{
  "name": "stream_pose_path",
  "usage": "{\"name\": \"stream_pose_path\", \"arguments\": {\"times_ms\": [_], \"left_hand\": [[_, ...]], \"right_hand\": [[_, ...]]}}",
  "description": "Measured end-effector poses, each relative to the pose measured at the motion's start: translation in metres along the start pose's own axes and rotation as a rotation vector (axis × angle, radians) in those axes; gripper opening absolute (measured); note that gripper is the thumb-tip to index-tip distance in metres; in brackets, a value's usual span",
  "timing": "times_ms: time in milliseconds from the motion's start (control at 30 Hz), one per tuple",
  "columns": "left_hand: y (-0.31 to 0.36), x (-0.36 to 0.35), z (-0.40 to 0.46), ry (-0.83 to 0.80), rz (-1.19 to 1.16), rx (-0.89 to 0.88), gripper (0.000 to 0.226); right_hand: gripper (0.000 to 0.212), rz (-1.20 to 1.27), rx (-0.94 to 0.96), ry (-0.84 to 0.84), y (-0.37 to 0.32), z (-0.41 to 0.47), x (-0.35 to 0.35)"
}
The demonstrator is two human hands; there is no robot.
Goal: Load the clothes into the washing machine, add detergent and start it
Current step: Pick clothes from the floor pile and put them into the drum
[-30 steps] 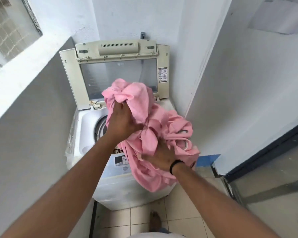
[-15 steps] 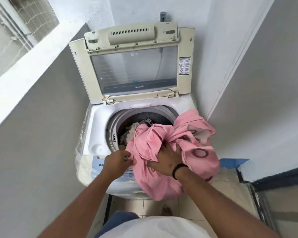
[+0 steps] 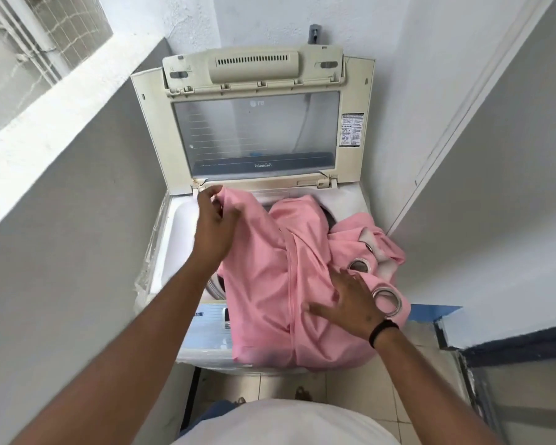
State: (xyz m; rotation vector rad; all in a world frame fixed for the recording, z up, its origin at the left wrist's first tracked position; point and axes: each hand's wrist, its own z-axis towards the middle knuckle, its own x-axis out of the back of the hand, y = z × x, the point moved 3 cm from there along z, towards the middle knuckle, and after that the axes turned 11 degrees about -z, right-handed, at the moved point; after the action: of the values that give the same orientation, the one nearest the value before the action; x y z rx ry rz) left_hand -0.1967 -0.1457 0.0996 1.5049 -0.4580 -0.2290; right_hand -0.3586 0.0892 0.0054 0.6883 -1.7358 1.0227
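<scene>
A pink curtain with metal eyelet rings lies spread over the open top of the white top-load washing machine, covering most of the drum and hanging over the front panel. My left hand pinches a corner of the pink cloth and holds it up near the lid hinge. My right hand lies flat with spread fingers on the cloth at the front right, beside two eyelets. The lid stands upright against the back wall.
The machine fills a narrow alcove between a grey wall on the left and a white wall on the right. A tap sticks out above the lid. Tiled floor and a blue door threshold lie at the right.
The pink cloth has gone from a bundle at the machine's front to being spread over the drum. My left hand rose with a corner toward the hinge. My right hand opened flat on the cloth.
</scene>
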Motion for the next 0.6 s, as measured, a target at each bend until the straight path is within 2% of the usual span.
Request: {"name": "stream_pose_path", "arguments": {"times_ms": [67, 100, 133, 200, 267, 333, 433, 500, 567, 600], "left_hand": [[-0.014, -0.011, -0.008, -0.174, 0.171, -0.029, 0.104], [-0.023, -0.016, -0.016, -0.257, 0.267, -0.023, 0.121], [-0.035, -0.020, -0.027, -0.349, 0.359, 0.006, 0.130], [-0.063, -0.028, -0.055, -0.602, 0.528, 0.128, 0.129], [-0.087, -0.028, -0.082, -0.783, 0.788, 0.172, 0.114], [-0.095, -0.022, -0.092, -0.700, 0.937, 0.067, 0.091], [-0.094, -0.015, -0.088, -0.487, 0.628, 0.098, 0.036], [-0.096, -0.009, -0.080, -0.393, 0.513, 0.108, 0.033], [-0.098, -0.003, -0.073, -0.299, 0.564, 0.088, 0.009], [-0.099, 0.000, -0.070, -0.257, 0.583, 0.091, 0.001]], "right_hand": [[0.124, -0.182, 0.030, -0.084, -0.004, -0.006, -0.011], [0.121, -0.238, 0.033, -0.088, -0.005, -0.008, -0.015], [0.110, -0.261, 0.036, -0.062, -0.006, -0.008, -0.017], [0.068, -0.252, 0.067, 0.066, -0.005, -0.004, -0.015], [0.031, -0.248, 0.104, 0.158, -0.006, 0.002, -0.008], [0.020, -0.245, 0.090, 0.161, -0.009, 0.014, 0.001], [0.016, -0.080, 0.000, 0.083, -0.023, 0.049, 0.020], [0.019, 0.181, 0.027, 0.092, -0.047, 0.072, 0.035], [0.028, 0.480, 0.102, 0.043, -0.076, 0.087, 0.051], [0.030, 0.623, 0.144, -0.040, -0.088, 0.091, 0.060]]}}
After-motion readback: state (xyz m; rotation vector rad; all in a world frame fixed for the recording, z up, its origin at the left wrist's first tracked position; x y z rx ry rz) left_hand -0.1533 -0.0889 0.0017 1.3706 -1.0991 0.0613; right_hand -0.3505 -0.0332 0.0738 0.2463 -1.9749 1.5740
